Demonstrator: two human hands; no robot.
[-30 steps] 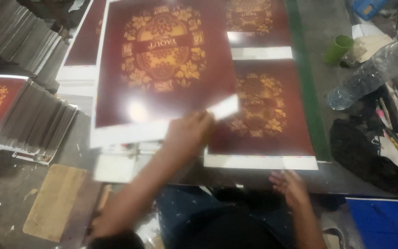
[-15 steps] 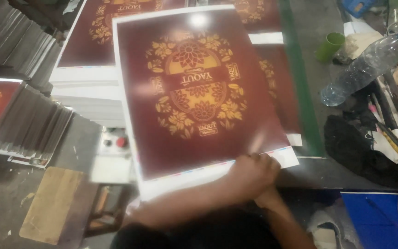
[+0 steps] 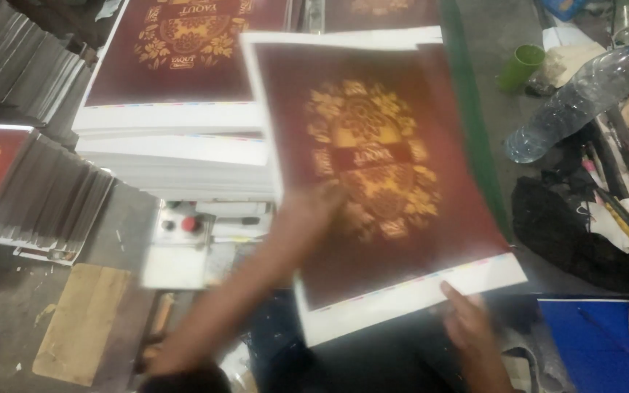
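Head view: me at a print bench, one maroon printed sheet (image 3: 380,182) in hand.
Left hand (image 3: 314,207): lying flat on the sheet's face, blurred; fingers look spread, not pinching, I'd say pressing to steer it.
Right hand (image 3: 464,320): at the near white margin, fingers on its edge; can't tell if they're curled under it. Probably kept on the margin so the printed area stays clean.
Sheet: tilted, partly off the bench toward me, far corner overlapping the stack.
Stack of sheets (image 3: 183,138): far left, same maroon and gold design, square-edged, top sheet flat.
Control box (image 3: 180,244): near side of stack, red button.
Plastic bottle (image 3: 584,91): far right, lying tilted, well apart from the sheet.
Green cup (image 3: 522,65): just left of the bottle.
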